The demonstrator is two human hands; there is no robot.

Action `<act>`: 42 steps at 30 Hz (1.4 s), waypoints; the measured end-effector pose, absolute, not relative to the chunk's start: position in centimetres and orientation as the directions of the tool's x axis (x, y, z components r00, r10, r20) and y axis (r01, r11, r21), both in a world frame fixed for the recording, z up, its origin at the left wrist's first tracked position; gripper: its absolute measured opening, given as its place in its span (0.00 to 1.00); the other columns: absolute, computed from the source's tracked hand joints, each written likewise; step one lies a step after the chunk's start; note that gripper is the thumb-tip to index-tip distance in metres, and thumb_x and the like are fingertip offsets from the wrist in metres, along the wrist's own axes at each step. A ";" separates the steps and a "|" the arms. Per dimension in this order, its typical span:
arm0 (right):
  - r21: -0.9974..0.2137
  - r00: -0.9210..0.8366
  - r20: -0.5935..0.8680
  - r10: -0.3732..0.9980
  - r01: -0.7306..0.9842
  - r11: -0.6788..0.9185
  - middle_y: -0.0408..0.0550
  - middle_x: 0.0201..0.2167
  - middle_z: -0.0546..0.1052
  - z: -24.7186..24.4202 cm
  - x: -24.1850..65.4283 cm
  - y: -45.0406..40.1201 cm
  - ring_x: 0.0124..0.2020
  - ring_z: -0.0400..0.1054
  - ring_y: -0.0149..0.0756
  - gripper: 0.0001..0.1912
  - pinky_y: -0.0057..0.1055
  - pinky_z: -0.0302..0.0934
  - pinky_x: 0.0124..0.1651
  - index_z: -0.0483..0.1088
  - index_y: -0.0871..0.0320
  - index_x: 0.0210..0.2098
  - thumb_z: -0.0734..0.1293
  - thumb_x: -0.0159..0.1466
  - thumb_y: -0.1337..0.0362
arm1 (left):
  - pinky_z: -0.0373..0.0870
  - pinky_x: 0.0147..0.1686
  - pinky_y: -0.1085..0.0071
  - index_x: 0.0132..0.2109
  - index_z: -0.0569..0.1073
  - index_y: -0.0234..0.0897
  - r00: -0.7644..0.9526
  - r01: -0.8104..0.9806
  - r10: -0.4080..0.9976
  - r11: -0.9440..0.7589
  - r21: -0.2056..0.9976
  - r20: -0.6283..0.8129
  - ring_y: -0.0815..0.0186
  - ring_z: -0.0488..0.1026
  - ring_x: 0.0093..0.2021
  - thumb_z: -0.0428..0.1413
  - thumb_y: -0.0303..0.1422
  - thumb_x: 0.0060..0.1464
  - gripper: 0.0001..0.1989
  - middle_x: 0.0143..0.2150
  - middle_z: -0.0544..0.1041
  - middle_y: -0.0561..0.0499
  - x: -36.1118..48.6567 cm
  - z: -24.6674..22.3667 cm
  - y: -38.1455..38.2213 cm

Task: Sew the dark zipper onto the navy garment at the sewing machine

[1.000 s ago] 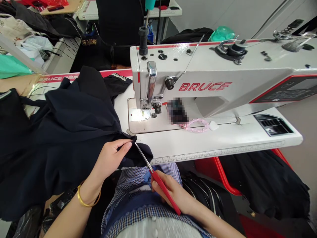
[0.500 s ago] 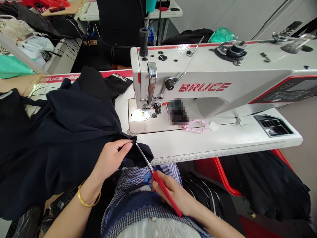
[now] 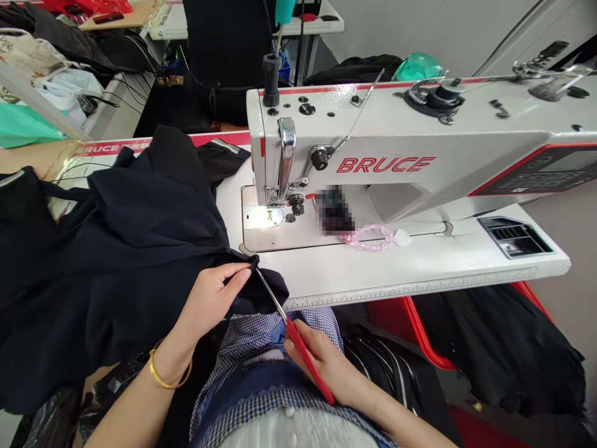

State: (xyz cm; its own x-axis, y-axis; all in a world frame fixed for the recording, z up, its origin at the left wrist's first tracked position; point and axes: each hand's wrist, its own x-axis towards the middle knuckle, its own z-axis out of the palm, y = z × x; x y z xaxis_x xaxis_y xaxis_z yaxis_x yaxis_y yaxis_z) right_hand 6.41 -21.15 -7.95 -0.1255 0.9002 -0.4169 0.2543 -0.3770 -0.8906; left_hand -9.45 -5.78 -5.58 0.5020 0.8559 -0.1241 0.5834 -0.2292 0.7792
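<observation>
Dark navy fabric (image 3: pixel 153 230) lies in folds over the left of the sewing table and hangs past its front edge. My left hand (image 3: pixel 209 305), with a gold bangle on the wrist, pinches the fabric's edge between thumb and forefinger. Red-handled scissors (image 3: pixel 305 358) are in my right hand (image 3: pixel 329 364), low in front of my lap. Their metal blades point up and left, and the tips touch the fabric edge beside my left fingertips. Behind the hands stands a white sewing machine (image 3: pixel 387 143), its lit needle plate (image 3: pixel 261 216) uncovered by the fabric.
A pink beaded bracelet (image 3: pixel 373 237) lies on the machine bed beside a pixelated patch. A ruler strip (image 3: pixel 410 289) runs along the table's front edge. Lower right, a red bin (image 3: pixel 424 339) bears dark cloth (image 3: pixel 504 354). A black chair (image 3: pixel 226 50) stands behind the table.
The red scissor handles and my right hand have shifted slightly left. My left wrist and bangle have moved a little, while the pinch on the fabric stays the same.
</observation>
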 end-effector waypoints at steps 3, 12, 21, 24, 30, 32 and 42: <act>-0.898 -0.141 -0.403 0.904 0.252 -0.361 0.38 0.21 0.58 -7.8 6.4 -21.2 0.22 0.51 0.26 0.12 0.26 0.47 0.26 0.53 0.57 0.27 0.55 0.65 0.59 | 0.71 0.41 0.72 0.43 0.76 0.39 0.504 0.583 0.855 -0.234 0.778 -0.121 0.63 0.75 0.40 0.51 0.42 0.53 0.16 0.40 0.78 0.51 -9.5 -5.5 -5.9; -0.899 -0.170 -0.409 0.897 0.242 -0.365 0.38 0.19 0.59 -7.2 6.5 -21.2 0.20 0.52 0.25 0.13 0.25 0.46 0.24 0.56 0.57 0.27 0.53 0.65 0.59 | 0.71 0.39 0.73 0.42 0.76 0.39 0.507 0.588 0.852 -0.235 0.774 -0.127 0.63 0.75 0.39 0.50 0.42 0.54 0.16 0.39 0.79 0.52 -9.5 -5.7 -5.7; -0.773 0.037 -0.270 0.962 0.587 -0.240 0.39 0.19 0.62 -6.7 8.6 -20.2 0.20 0.50 0.26 0.10 0.26 0.45 0.24 0.53 0.56 0.25 0.61 0.57 0.63 | 0.69 0.37 0.73 0.41 0.76 0.39 0.563 0.625 0.826 -0.431 0.651 0.007 0.67 0.74 0.35 0.50 0.38 0.54 0.13 0.36 0.78 0.52 -11.0 -5.1 -5.9; -0.867 -0.034 -0.185 0.982 0.477 -0.146 0.38 0.18 0.62 -5.9 9.2 -19.2 0.18 0.52 0.27 0.07 0.25 0.48 0.23 0.54 0.56 0.28 0.58 0.58 0.62 | 0.68 0.36 0.74 0.40 0.75 0.37 0.549 0.644 0.832 -0.484 0.592 0.082 0.68 0.72 0.34 0.49 0.35 0.54 0.12 0.34 0.75 0.52 -11.3 -5.2 -6.0; -0.761 0.073 -0.083 0.994 0.639 -0.111 0.39 0.19 0.64 -5.5 7.8 -15.8 0.19 0.60 0.33 0.20 0.28 0.52 0.25 0.54 0.60 0.42 0.64 0.55 0.58 | 0.66 0.40 0.73 0.41 0.73 0.35 0.600 0.627 0.787 -0.575 0.526 0.146 0.68 0.72 0.37 0.45 0.28 0.54 0.13 0.38 0.75 0.50 -10.2 -5.5 -6.8; -0.700 -0.003 -0.068 0.998 0.713 -0.046 0.41 0.20 0.65 -5.9 6.7 -14.5 0.20 0.61 0.34 0.15 0.27 0.49 0.23 0.54 0.59 0.40 0.62 0.56 0.63 | 0.66 0.37 0.72 0.37 0.73 0.34 0.632 0.618 0.759 -0.615 0.490 0.155 0.67 0.71 0.35 0.45 0.26 0.52 0.12 0.34 0.75 0.50 -9.7 -5.4 -7.1; -0.865 0.038 -0.079 0.996 0.494 -0.087 0.36 0.17 0.58 -7.3 7.3 -12.2 0.17 0.51 0.29 0.08 0.25 0.45 0.22 0.49 0.54 0.29 0.58 0.56 0.68 | 0.59 0.23 0.77 0.24 0.68 0.37 0.541 0.647 0.825 -0.282 0.708 -0.166 0.72 0.64 0.21 0.41 0.26 0.47 0.12 0.21 0.68 0.56 -9.6 -5.9 -5.4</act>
